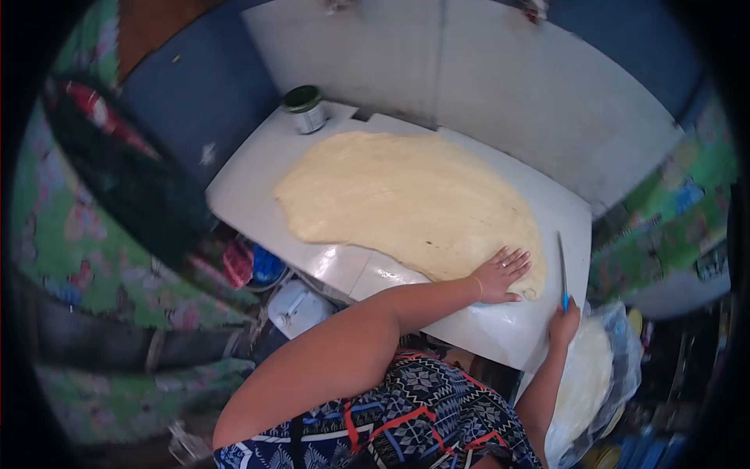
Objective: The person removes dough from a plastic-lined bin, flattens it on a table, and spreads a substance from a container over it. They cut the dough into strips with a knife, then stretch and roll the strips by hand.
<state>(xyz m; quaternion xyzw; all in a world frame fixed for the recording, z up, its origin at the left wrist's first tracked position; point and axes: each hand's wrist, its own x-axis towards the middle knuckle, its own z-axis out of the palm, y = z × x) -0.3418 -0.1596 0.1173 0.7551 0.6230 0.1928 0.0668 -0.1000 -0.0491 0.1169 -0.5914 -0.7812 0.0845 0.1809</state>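
A wide sheet of pale dough [406, 195] lies flat across the white table [488, 332]. My left hand [502, 277] rests on the dough's near right edge, palm down with fingers spread; a ring and a thin bracelet show on it. At the table's right edge, my right hand [564, 319] is wrapped round the blue handle of a knife [562, 270]. The knife's blade points away from me, to the right of the dough and apart from it.
An open green-rimmed can [305, 111] stands at the table's back left, near a grey wall panel [500, 86]. Below the right edge is pale dough in clear plastic [586, 375]. A white container [298, 309] sits below the front left edge.
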